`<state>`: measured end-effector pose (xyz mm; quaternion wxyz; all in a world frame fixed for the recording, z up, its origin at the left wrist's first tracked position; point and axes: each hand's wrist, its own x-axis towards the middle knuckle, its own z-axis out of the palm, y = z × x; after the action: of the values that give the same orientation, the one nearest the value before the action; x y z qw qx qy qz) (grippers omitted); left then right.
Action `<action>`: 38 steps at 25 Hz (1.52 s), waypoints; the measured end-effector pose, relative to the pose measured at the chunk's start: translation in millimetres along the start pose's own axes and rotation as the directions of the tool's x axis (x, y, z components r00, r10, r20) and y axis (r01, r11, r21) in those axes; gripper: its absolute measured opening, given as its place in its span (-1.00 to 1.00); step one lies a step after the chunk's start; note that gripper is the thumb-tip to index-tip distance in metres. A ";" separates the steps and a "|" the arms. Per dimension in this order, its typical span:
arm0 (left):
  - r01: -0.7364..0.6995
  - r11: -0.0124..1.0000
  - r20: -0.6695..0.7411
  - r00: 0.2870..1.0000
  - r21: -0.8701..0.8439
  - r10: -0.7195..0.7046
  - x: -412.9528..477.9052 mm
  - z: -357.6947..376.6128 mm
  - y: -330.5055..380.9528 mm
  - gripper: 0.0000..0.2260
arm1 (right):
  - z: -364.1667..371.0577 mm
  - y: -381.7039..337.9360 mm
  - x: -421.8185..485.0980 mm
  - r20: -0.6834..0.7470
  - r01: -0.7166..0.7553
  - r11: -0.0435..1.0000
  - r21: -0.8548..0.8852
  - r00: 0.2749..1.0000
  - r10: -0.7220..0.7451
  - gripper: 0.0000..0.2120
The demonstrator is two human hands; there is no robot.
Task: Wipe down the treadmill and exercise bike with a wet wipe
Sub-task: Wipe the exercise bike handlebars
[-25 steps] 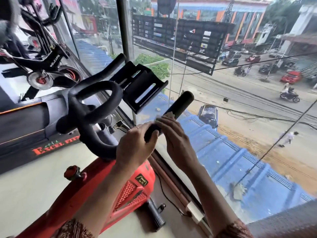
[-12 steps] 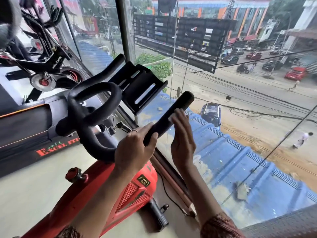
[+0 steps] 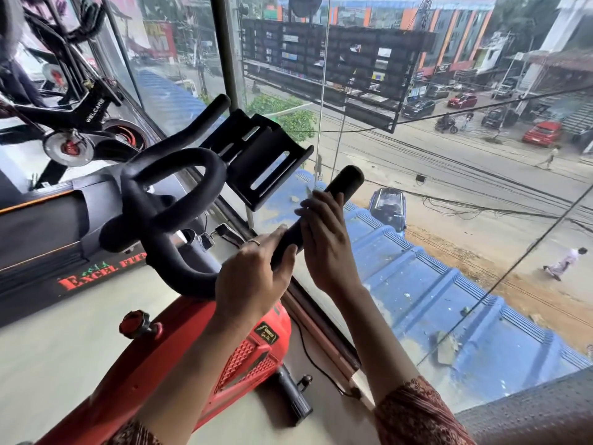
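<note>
nearest to us, below the handlebar (image 3: 160, 252), two patterned sleeves (image 3: 417, 412) sit at the lower edge and bare forearms reach up from them. directly under the handlebar is the red frame of the exercise bike (image 3: 179, 364), with a red knob (image 3: 136, 324) on its left side.

the left hand (image 3: 253, 277) grips the lower stretch of the handlebar's right bar, fingers curled round it and thumb (image 3: 284, 256) pressed along the side. a ring shows on one finger. just above it on the same bar, the right hand (image 3: 324, 239) wraps over the foam, its fingers (image 3: 321, 203) close together and bent across the top. at those fingertips peeks a pale scrap of what we take for the wet wipe (image 3: 308, 190). most of it is hidden under the hand, so we cannot tell how it is folded. the bar's blunt end stands clear past the fingers.

at the handlebar's middle, up and left of the hands, a black slotted holder (image 3: 266, 155) is mounted. left of the handlebar lies the treadmill (image 3: 41, 226), dark, with red lettering along its side. further left and behind, a black bike (image 3: 83, 114) stands by the glass.

beyond the handlebar, through the window, we see a blue roof (image 3: 449, 300), a dark car (image 3: 386, 207) parked at its edge, and a street with a red car (image 3: 542, 133) on the far side.
</note>
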<state>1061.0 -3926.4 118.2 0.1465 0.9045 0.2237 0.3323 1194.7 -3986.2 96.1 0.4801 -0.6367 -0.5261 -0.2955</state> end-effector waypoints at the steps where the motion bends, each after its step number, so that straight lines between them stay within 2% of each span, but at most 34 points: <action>1: 0.000 1.000 -0.001 1.000 0.001 0.000 -1.3 -0.4 -0.3 -0.51 | -2.7 -0.9 -6.4 0.018 0.042 0.999 -0.002 0.999 -0.042 -0.73; 3: 0.000 1.000 -0.008 1.000 0.012 0.001 -3.2 -0.9 0.0 -0.51 | -11.3 9.0 -3.8 0.049 0.140 0.984 -0.109 0.990 -0.135 -0.73; 4: 0.000 1.000 -0.013 1.000 0.020 0.000 -2.8 -0.6 0.6 -0.51 | -14.0 17.3 5.5 0.015 0.125 0.979 -0.164 0.992 -0.124 -0.73; 5: 0.003 1.000 -0.018 1.000 0.029 -0.003 -2.0 -0.1 1.1 -0.52 | -15.6 22.8 17.1 -0.058 0.011 0.986 -0.169 0.998 -0.021 -0.70; 7: 0.012 0.999 -0.021 1.000 0.037 -0.011 -0.7 1.1 1.5 -0.52 | -16.4 21.3 37.9 -0.170 -0.292 0.956 -0.018 0.943 0.285 -0.63; 9: 0.005 0.999 -0.011 1.000 0.046 -0.005 -1.2 2.0 1.0 -0.52 | -11.5 12.1 33.6 -0.152 -0.380 0.921 0.085 0.909 0.389 -0.60; 15: 0.013 0.998 -0.004 1.000 0.054 -0.013 -0.6 4.7 -3.8 -0.50 | -7.4 -36.2 -44.2 -0.002 -0.228 0.947 0.226 0.972 0.234 -0.57; 17: 0.001 0.998 -0.009 1.000 0.056 0.000 -1.8 3.9 -2.4 -0.51 | -12.5 -43.7 -59.8 -0.013 -0.212 0.952 0.219 0.975 0.220 -0.63; 19: -0.016 0.998 -0.020 1.000 0.060 0.018 -2.6 3.3 -1.0 -0.53 | -18.3 -30.0 -43.4 -0.198 -0.293 0.933 0.209 0.922 0.334 -0.67; 20: -0.023 0.998 -0.026 0.999 0.063 0.024 -2.6 3.3 -0.9 -0.53 | -19.1 -18.3 -24.3 -0.297 -0.368 0.889 0.274 0.846 0.442 -0.67; 21: -0.026 0.997 -0.032 0.999 0.067 0.029 -2.6 3.2 -1.1 -0.54 | -18.2 -7.7 -2.7 -0.318 -0.444 0.804 0.396 0.755 0.574 -0.65; 22: -0.030 0.997 -0.035 0.999 0.071 0.032 -2.5 2.7 -1.6 -0.54 | -15.6 -3.2 17.1 -0.265 -0.501 0.685 0.529 0.670 0.694 -0.63; 24: -0.042 0.996 -0.025 0.999 0.075 0.044 -3.2 2.3 -2.2 -0.53 | -2.5 -3.6 33.7 -0.098 -0.582 0.524 0.622 0.606 0.789 -0.56; 27: -0.053 0.996 -0.014 0.998 0.073 0.054 -4.4 2.4 -3.3 -0.52 | 10.5 -24.0 9.5 0.008 -0.624 0.476 0.620 0.611 0.792 -0.49; 29: -0.045 0.996 -0.020 0.999 0.072 0.046 -2.6 3.8 -3.3 -0.53 | 13.2 -40.1 -15.9 0.131 -0.683 0.419 0.598 0.599 0.790 -0.49; 30: -0.040 0.997 -0.027 0.999 0.072 0.042 -2.3 3.7 -3.0 -0.53 | 8.2 -52.8 -28.1 0.202 -0.699 0.410 0.586 0.616 0.762 -0.48; 33: -0.030 0.999 -0.027 0.999 0.035 0.031 -4.3 1.0 -0.3 -0.54 | -21.9 -82.9 -53.5 0.294 -0.687 0.608 0.398 0.723 0.624 -0.46; 34: -0.032 0.999 -0.030 0.999 0.027 0.032 -4.4 0.3 0.8 -0.54 | -32.9 -84.4 -47.2 0.265 -0.639 0.661 0.393 0.767 0.585 -0.49; 36: -0.037 0.998 -0.054 0.998 0.043 0.039 -3.1 -0.3 1.2 -0.55 | -49.1 -74.9 -13.0 0.054 -0.532 0.774 0.342 0.834 0.549 -0.55; 37: -0.046 0.997 -0.072 0.996 0.066 0.051 -2.7 -0.8 1.0 -0.57 | -52.1 -66.3 9.5 -0.017 -0.469 0.848 0.247 0.873 0.488 -0.59; 38: -0.061 0.994 -0.088 0.994 0.090 0.069 -2.9 -1.0 0.5 -0.58 | -49.4 -49.7 29.0 -0.018 -0.406 0.906 0.120 0.912 0.411 -0.61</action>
<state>1058.5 -3928.1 117.6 0.0854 0.9007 0.2148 0.3678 1161.5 -4021.3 154.6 0.5777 -0.6979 -0.3869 -0.1716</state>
